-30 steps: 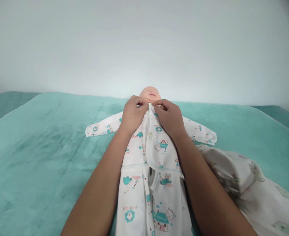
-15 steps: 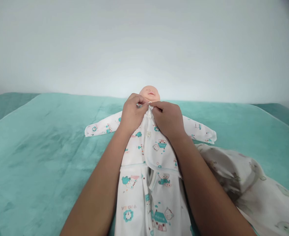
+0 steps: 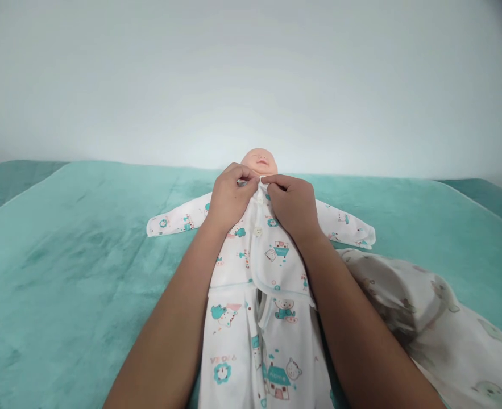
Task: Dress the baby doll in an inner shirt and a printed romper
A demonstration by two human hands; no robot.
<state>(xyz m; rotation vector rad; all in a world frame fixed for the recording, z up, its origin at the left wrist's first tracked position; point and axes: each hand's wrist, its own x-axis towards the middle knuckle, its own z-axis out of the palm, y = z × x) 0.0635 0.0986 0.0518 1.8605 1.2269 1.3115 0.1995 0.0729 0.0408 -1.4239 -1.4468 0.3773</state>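
A baby doll [image 3: 260, 161] lies on its back, head at the far end, dressed in a white printed baby jacket [image 3: 276, 267] and matching printed pants [image 3: 225, 346]. The jacket's sleeves stretch out to both sides. At the doll's neck, my left hand [image 3: 232, 196] pinches the jacket's collar from the left. My right hand [image 3: 293, 204] pinches the same collar from the right, its fingertips almost meeting the left ones. A pale button [image 3: 258, 232] shows lower on the jacket front. The fastening between my fingertips is mostly hidden.
A teal plush blanket [image 3: 84, 272] covers the surface beneath the doll. Close to my right forearm lies a crumpled white printed cloth [image 3: 442, 324]. Behind the far edge rises a plain pale wall [image 3: 251, 74].
Both hands stay at the collar. The fingers of my right hand have shifted very slightly, and its index finger lies a little straighter. The doll and clothes look the same.
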